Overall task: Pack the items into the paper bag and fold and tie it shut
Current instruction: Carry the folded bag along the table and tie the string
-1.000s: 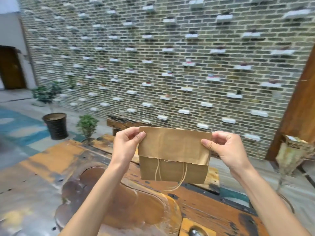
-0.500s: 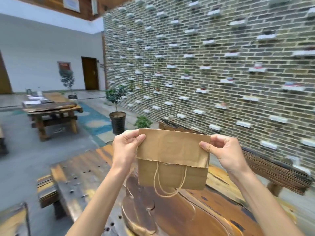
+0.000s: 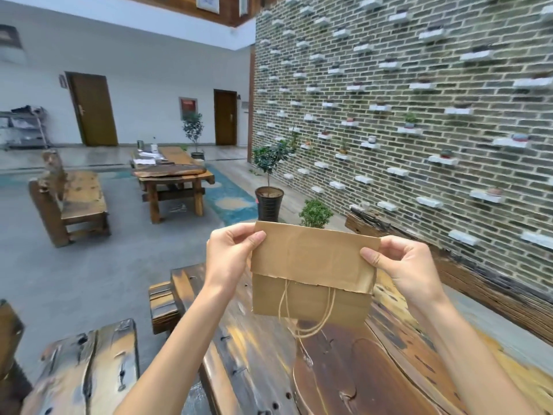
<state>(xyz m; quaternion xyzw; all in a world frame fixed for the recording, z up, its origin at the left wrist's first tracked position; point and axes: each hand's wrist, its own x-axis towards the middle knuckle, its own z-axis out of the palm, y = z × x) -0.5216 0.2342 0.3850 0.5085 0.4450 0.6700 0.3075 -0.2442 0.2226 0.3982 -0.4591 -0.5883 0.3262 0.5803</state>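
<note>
Paper bag (image 3: 311,274) held in the air above the wooden table (image 3: 374,369), top flap folded down, string handles (image 3: 305,319) dangling untied below the flap. Left hand (image 3: 232,256) pinching bag's left top corner, right hand (image 3: 401,265) pinching right. Risk, likely: flap springing open if either pinch loosens before tying.

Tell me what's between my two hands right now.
In the head view, the folded-over top flap of the brown paper bag spans the gap; the left hand and right hand each pinch one of its upper corners. Nothing else lies between them.
</note>
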